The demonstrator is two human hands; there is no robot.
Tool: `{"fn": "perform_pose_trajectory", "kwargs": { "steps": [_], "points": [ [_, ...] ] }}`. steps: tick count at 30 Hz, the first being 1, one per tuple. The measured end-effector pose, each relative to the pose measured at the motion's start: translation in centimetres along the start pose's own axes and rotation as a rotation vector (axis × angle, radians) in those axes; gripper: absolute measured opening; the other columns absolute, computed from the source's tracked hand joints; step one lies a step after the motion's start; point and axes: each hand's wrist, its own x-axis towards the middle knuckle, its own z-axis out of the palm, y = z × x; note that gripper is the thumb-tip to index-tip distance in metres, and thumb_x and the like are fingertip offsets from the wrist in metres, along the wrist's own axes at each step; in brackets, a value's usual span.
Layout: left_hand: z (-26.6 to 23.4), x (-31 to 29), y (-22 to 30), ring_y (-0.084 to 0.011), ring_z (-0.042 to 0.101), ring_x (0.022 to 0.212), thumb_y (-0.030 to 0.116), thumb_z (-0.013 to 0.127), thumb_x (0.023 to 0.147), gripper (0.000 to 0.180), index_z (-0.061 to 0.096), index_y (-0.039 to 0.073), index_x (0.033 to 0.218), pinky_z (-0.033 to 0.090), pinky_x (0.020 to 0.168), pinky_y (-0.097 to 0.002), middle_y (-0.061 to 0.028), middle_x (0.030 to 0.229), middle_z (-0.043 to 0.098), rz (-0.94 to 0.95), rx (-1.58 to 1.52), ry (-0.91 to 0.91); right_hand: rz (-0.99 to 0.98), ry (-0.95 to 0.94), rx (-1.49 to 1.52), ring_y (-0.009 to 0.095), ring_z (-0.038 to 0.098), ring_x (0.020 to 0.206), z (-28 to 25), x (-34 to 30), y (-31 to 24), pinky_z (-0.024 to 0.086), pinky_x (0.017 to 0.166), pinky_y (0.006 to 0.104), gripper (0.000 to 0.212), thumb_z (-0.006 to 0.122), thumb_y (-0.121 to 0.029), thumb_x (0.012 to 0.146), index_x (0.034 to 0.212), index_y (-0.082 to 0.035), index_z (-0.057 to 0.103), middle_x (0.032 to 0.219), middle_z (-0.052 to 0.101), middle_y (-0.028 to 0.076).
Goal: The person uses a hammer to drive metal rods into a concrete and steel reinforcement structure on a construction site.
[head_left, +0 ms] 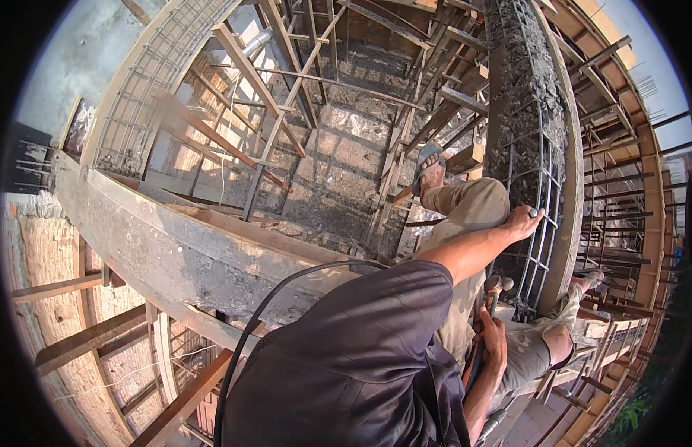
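Note:
My left hand (522, 223) is closed around a small piece with a rounded grey end (533, 213); most of it is hidden in the fist. That fist is at the near edge of the reinforcing bars (548, 216), which run along a narrow trough of formwork with rough grey concrete (536, 86) in it. Lower down, my right hand (494, 339) is closed around the handle of a hammer (497, 284), close to my body. Its metal head points up beside the bars and my knee.
My sandalled foot (429, 170) stands on timber left of the trough; another foot (589, 279) is beyond its right board. Wooden props (249, 71) stand in the deep pit. A concrete-smeared beam (175, 238) curves along the left. A black cable (275, 290) loops by my shoulder.

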Motion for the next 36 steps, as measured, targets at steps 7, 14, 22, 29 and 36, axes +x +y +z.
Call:
{"fn": "perform_pose_trajectory", "kwargs": {
  "steps": [7, 14, 22, 29, 36],
  "points": [
    [-1.5, -2.2, 1.3, -0.0455, 0.067, 0.094, 0.048, 0.057, 0.094, 0.051, 0.072, 0.0, 0.085, 0.052, 0.083, -0.0496, -0.029, 0.091, 0.069, 0.023, 0.263, -0.219, -0.003, 0.011, -0.091, 0.015, 0.052, 0.047, 0.0, 0.1, -0.5, 0.042, 0.046, 0.0303, 0.046, 0.065, -0.05, 0.091, 0.082, -0.005, 0.064, 0.063, 0.055, 0.002],
    [-2.4, -3.5, 2.8, -0.0454, 0.064, 0.104, 0.044, 0.058, 0.093, 0.045, 0.072, 0.001, 0.091, 0.05, 0.092, -0.0505, -0.0282, 0.104, 0.069, -0.012, 0.321, -0.396, -0.033, 0.123, -0.075, 0.011, 0.049, 0.046, 0.3, -1.4, -0.4, 0.039, 0.045, 0.0289, 0.04, 0.066, -0.043, 0.092, 0.074, -0.008, 0.058, 0.061, 0.052, 0.0],
    [-3.6, -2.8, 1.4, -0.0276, 0.059, 0.055, 0.044, 0.057, 0.095, 0.051, 0.06, 0.004, 0.063, 0.048, 0.063, -0.0446, -0.0107, 0.056, 0.059, 0.085, 0.321, -0.526, -0.159, 0.187, 0.485, 0.008, 0.042, 0.045, 0.5, -5.7, -1.8, 0.036, 0.041, 0.0252, 0.029, 0.067, -0.029, 0.096, 0.083, -0.01, 0.05, 0.063, 0.045, -0.003],
    [-4.2, -3.9, 3.4, -0.0278, 0.055, 0.058, 0.056, 0.044, 0.102, 0.067, 0.055, -0.002, 0.069, 0.046, 0.064, -0.0457, -0.0149, 0.058, 0.055, 0.175, 0.339, -0.505, -0.221, 0.202, 0.519, 0.006, 0.043, 0.049, 1.4, -8.1, -1.8, 0.037, 0.043, 0.0241, 0.029, 0.068, -0.029, 0.096, 0.084, -0.009, 0.051, 0.065, 0.045, -0.004],
    [-4.1, -3.2, 3.6, -0.031, 0.066, 0.07, 0.062, 0.041, 0.1, 0.07, 0.065, 0.002, 0.074, 0.051, 0.071, -0.0443, -0.013, 0.068, 0.066, 0.029, 0.181, -0.408, -0.344, 0.167, 0.588, 0.007, 0.044, 0.051, 1.2, -12.6, -4.6, 0.038, 0.045, 0.0248, 0.03, 0.072, -0.028, 0.093, 0.09, -0.003, 0.056, 0.066, 0.047, -0.002]
  ]
}}
